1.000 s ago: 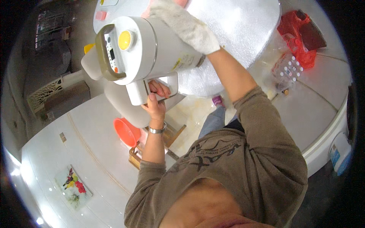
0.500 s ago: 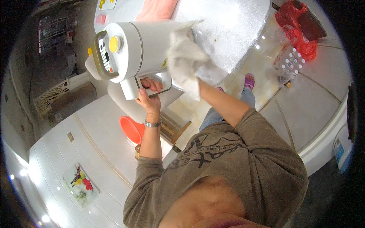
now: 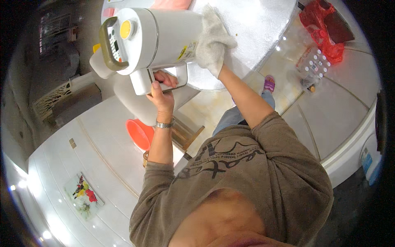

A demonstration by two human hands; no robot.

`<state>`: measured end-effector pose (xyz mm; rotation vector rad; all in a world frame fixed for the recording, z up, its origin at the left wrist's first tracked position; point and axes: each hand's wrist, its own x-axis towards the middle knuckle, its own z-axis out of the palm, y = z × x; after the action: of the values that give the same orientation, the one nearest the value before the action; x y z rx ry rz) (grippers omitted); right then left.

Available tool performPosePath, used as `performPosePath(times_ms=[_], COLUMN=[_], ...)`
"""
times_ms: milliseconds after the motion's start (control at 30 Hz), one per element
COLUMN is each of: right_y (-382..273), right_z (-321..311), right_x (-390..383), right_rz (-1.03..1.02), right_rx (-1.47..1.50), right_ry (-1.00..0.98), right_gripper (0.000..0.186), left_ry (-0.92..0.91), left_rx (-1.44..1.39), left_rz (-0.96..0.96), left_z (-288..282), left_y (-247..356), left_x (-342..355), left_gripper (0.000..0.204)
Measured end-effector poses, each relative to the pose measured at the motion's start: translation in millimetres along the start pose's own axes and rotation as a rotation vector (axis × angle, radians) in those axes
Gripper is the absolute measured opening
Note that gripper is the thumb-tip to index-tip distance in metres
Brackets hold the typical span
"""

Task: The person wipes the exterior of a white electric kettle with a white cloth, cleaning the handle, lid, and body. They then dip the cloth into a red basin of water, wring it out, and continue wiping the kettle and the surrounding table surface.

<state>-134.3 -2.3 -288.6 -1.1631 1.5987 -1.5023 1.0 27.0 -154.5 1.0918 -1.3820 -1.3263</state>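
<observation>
A white soy milk maker (image 3: pixel 175 35) is tipped on its side above the table. Its lid, with a yellow knob, a keypad and an olive carrying handle, points left. My left hand (image 3: pixel 163 88) is wrapped around the white side handle (image 3: pixel 141 81) on the maker's lower side. At the base end on the right, a greyish-white cloth (image 3: pixel 214 43) lies against the maker. My right hand is inside or behind that cloth, so its fingers are hidden; only the wrist and forearm show below it.
A shiny covered table (image 3: pixel 257 33) spans the top, with a pink cloth (image 3: pixel 170 4) on it. A beige chair (image 3: pixel 142 103) and red basin (image 3: pixel 140 133) are below. To the right, a red plastic bag (image 3: pixel 325 37) and a pack of bottles (image 3: pixel 317 66) lie on the floor.
The soy milk maker has shifted slightly up and turned a little, showing more of its yellow label. The cloth and my right hand have moved right and no longer blur; my left hand keeps its hold.
</observation>
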Motion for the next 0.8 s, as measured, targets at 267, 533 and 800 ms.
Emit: performPosePath(times_ms=[267, 533, 800], right_y=[-108.6, 6.8, -38.1], right_z=[-7.2, -20.5, 18.4], right_x=[-1.7, 24.5, -20.3], right_rz=[0.083, -0.046, -0.144], right_rx=[0.164, -0.098, -0.424], right_ry=[-0.463, 0.091, 0.119], right_gripper=[0.024, 0.021, 0.024], left_ry=[0.102, -0.035, 0.002], left_rx=[0.040, -0.044, -0.090], left_rz=[0.034, 0.045, 0.060], left_z=[-8.3, -10.5, -7.6], left_y=[-5.8, -9.1, -12.8], left_x=[0.1, -0.2, 3.1], left_gripper=[0.036, 0.036, 0.033])
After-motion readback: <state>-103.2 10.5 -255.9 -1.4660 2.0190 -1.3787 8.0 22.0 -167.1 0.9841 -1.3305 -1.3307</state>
